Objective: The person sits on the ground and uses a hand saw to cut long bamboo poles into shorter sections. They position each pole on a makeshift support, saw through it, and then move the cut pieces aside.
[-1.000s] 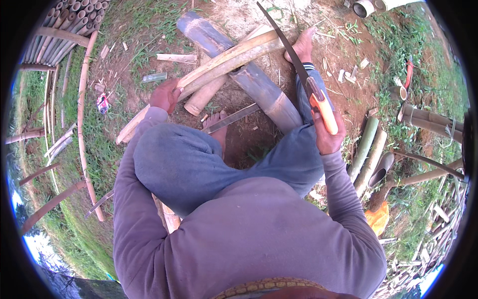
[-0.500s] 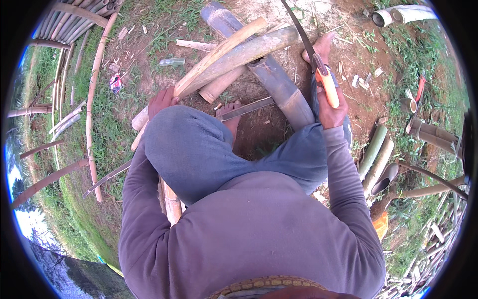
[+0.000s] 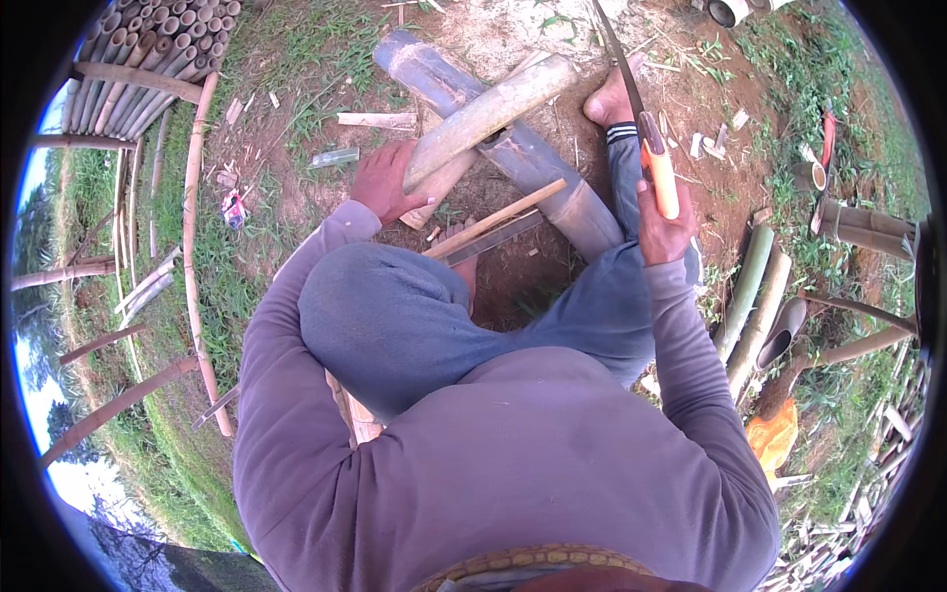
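Observation:
My right hand [image 3: 666, 222] is closed round the orange handle of a hand saw [image 3: 659, 168]; its dark curved blade points up and away. My left hand [image 3: 388, 185] has its fingers spread at the near left end of a bamboo pole [image 3: 493, 116]. Whether it touches the pole I cannot tell for sure. That pole rests across a thick, dark bamboo trunk [image 3: 513, 148] lying diagonally on the ground. Beneath the pole is another bamboo piece [image 3: 441, 185]. A narrow pale strip [image 3: 508, 214] lies over a flat grey strip [image 3: 503, 237] by my left foot.
My right foot [image 3: 614, 97] is beyond the trunk. Cut bamboo lengths [image 3: 755, 311] and an orange bag [image 3: 772, 434] lie on the right. A clear bottle [image 3: 335, 157] and a wood offcut [image 3: 377, 120] lie left. Stacked bamboo [image 3: 148, 64] stands at the far left.
My left hand has moved up and right to the pole's end. A long pale piece no longer lies along the pole; a narrow strip now lies nearer my leg. The saw stays in my right hand.

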Motion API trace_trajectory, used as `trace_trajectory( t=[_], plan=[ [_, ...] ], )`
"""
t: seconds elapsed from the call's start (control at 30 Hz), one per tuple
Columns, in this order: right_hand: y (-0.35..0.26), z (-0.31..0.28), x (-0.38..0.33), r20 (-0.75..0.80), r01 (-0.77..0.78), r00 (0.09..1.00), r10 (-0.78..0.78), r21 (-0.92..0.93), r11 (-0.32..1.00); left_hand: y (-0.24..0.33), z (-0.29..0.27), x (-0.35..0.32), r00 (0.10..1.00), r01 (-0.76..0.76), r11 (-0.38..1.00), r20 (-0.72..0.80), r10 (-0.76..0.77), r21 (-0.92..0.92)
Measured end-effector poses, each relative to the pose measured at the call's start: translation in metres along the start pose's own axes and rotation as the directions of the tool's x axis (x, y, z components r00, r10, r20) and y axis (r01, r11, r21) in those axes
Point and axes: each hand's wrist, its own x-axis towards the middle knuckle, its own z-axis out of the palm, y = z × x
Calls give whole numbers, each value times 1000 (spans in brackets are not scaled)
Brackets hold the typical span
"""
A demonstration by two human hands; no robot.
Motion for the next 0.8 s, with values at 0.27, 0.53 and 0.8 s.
trace_trajectory(
  t=[0.27, 0.53, 0.8],
  plan=[
    [19, 16, -39, 378, 322, 913, -156, -429, 844, -56, 34, 41, 908, 292, 777, 417, -42, -557],
    [0, 97, 85, 196, 49, 981, -9, -198, 979, -41, 16, 34, 862, 362, 739, 506, -33, -568],
    [-1, 150, 172, 374, -248, 894, 245, -42, 968, -51, 34, 26, 910, 309, 725, 413, -36, -616]
  ],
)
